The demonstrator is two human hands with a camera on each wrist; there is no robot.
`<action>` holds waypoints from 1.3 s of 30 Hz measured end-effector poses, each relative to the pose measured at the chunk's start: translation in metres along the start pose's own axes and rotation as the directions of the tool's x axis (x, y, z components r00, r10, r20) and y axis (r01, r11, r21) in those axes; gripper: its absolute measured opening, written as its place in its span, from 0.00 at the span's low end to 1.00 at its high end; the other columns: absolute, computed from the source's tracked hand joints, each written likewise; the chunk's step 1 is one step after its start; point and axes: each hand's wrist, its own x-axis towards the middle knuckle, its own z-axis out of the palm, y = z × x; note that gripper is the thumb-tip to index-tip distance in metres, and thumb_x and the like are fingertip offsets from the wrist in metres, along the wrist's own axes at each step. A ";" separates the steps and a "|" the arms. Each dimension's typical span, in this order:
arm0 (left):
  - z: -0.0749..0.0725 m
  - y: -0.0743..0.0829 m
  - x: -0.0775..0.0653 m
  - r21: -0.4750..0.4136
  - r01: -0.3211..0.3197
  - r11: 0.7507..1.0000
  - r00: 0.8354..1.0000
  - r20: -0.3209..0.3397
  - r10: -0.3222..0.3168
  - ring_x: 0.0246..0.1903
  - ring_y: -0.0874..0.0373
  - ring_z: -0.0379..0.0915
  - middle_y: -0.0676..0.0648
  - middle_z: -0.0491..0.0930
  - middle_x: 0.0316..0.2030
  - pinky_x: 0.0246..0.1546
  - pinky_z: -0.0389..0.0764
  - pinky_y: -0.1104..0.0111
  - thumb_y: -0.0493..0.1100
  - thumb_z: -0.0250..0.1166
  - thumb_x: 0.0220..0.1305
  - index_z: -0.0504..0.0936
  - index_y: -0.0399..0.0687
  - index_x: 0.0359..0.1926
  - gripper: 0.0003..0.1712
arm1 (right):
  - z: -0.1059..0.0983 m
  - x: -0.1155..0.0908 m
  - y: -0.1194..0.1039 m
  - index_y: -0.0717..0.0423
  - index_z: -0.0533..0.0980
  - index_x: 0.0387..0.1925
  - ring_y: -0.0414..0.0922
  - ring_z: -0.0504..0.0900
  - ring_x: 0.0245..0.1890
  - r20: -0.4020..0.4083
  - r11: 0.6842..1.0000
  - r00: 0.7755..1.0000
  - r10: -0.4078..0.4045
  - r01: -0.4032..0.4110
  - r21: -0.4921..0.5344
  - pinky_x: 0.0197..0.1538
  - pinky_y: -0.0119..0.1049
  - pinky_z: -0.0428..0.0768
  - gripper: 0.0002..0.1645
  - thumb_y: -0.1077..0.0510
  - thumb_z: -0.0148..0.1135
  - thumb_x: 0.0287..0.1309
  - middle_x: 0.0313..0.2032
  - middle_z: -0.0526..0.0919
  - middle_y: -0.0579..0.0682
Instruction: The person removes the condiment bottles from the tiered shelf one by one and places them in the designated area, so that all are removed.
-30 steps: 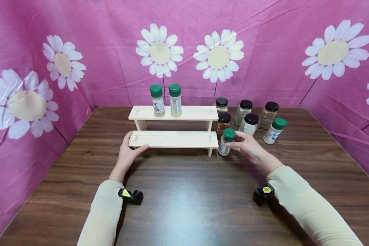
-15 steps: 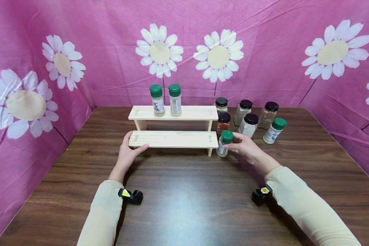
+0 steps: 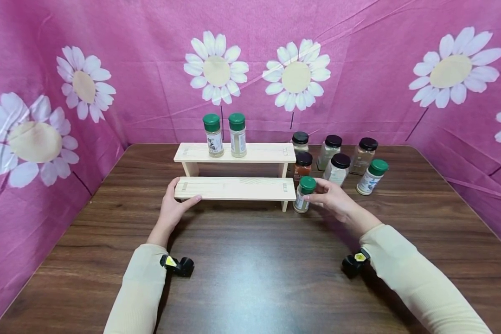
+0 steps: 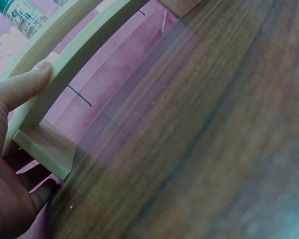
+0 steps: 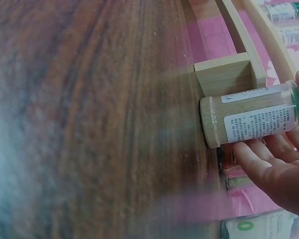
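My left hand (image 3: 171, 211) grips the left end of the lower step of a two-tier wooden rack (image 3: 235, 189). In the left wrist view the thumb lies on the board's front edge, and the fingers reach round behind the end leg. My right hand (image 3: 334, 203) holds a spice jar (image 3: 301, 203) with a green cap, upright beside the rack's right end. The right wrist view shows the jar's pale brown powder and printed label (image 5: 259, 122). Its base is at the tabletop; whether it touches, I cannot tell. Two green-capped jars (image 3: 215, 141) stand on the upper step.
Several black-capped spice jars (image 3: 337, 171) stand right of the rack, behind my right hand. Another green-capped jar (image 3: 370, 178) stands at their right. A pink cloth with daisies (image 3: 250, 125) hangs behind the dark wooden table (image 3: 242, 269).
My right hand has shifted the green-capped jar slightly left and towards me, closer to the rack's right end. My left hand stays on the rack.
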 end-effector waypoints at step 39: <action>0.000 -0.001 0.000 -0.006 -0.009 1.000 1.000 0.000 0.009 0.56 0.53 0.51 0.40 0.59 0.57 0.56 0.48 0.63 0.42 0.70 0.42 0.53 0.40 0.61 0.47 | 0.009 0.019 -0.068 0.68 0.57 0.57 0.53 0.64 0.52 0.028 0.980 0.999 -0.016 0.021 -0.196 0.53 0.44 0.62 0.33 0.63 0.58 0.52 0.54 0.62 0.66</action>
